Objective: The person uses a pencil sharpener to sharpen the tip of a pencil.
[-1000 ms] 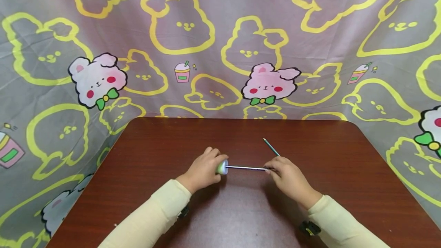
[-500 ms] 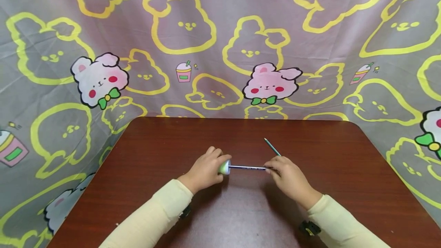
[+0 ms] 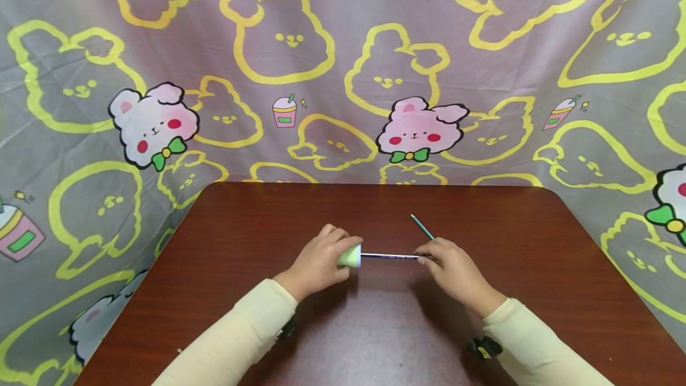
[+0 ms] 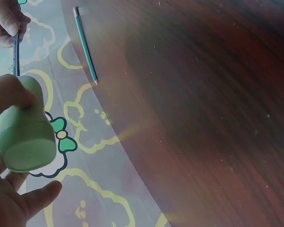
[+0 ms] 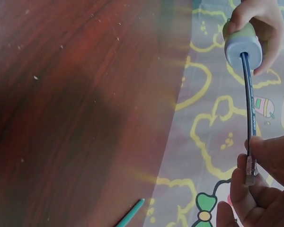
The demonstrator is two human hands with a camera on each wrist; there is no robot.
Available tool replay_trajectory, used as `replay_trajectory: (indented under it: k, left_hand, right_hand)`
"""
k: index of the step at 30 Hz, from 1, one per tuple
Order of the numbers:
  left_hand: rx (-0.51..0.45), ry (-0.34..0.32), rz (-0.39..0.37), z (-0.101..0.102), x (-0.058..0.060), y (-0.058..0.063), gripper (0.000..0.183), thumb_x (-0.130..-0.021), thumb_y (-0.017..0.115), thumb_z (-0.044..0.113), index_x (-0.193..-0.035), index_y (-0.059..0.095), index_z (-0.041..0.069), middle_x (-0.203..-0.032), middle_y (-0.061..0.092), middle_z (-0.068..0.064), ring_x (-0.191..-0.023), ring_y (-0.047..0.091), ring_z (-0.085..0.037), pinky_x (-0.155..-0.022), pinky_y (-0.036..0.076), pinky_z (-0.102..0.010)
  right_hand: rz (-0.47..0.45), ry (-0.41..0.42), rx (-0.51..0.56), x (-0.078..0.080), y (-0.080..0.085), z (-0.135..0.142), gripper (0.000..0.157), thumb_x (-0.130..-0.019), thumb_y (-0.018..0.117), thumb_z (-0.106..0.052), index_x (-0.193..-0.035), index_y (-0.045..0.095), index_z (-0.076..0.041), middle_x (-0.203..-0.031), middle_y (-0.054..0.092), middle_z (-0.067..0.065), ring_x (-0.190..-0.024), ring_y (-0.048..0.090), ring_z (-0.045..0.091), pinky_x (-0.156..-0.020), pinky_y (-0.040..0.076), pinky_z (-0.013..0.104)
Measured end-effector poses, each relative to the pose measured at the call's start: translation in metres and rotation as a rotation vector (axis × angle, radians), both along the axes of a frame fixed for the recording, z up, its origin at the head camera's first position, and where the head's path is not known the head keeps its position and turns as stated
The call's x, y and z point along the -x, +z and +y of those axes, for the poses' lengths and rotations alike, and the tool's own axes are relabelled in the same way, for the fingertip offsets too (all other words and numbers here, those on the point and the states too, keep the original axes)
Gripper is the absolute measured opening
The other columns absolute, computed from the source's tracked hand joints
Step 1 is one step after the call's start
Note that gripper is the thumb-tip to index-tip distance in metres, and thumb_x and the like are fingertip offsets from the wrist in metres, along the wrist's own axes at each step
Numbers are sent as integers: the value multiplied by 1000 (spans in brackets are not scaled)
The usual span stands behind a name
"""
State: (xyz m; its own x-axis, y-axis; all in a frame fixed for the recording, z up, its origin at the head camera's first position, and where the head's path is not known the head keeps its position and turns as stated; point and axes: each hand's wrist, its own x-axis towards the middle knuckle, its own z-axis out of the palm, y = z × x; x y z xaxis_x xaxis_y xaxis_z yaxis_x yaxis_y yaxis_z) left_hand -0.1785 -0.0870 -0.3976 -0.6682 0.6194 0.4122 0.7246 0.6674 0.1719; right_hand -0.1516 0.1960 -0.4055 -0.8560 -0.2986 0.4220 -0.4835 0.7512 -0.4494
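Sharpener (image 3: 348, 257), as its green form suggests, has shifted slightly rightward and turned its pale end (image 5: 232, 51) more side-on, the left hand's (image 3: 317, 258) grip curled round it above the tabletop (image 3: 375, 326). The dark pencil (image 3: 389, 255) remains inserted there, the right hand's (image 3: 452, 265) grip pinching it near one end, so the two pieces seem to be worked together, not yet parted.
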Motion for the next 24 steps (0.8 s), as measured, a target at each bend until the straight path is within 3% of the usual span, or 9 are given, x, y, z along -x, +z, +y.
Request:
replay_trajectory:
  k: [7,14,24]
  left_hand:
    - [-43,-37,63,-2,2,1,53,-65,76,14,-117,67,15,-101,64,0,-94,52,-18,-78,48,-31]
    - [-60,-58,70,-3,2,0,49,-67,76,14,-116,68,17,-103,64,0,-94,53,-17,-79,49,-31]
    - [-52,-30,52,-5,0,-1,49,-69,78,17,-117,67,16,-104,65,-1,-95,54,-19,-79,51,-32]
  right_hand:
    - [-89,24,62,5,5,4,12,-83,70,1,-92,72,-7,-85,63,-4,-76,57,10,-66,48,28]
    - [-197,28,86,10,7,9,11,-86,68,-2,-95,72,-9,-87,63,-5,-75,54,10,-64,46,25]
    - [-176,12,104,11,10,8,12,-84,72,-3,-92,72,-12,-85,61,-8,-78,56,8,-69,48,26]
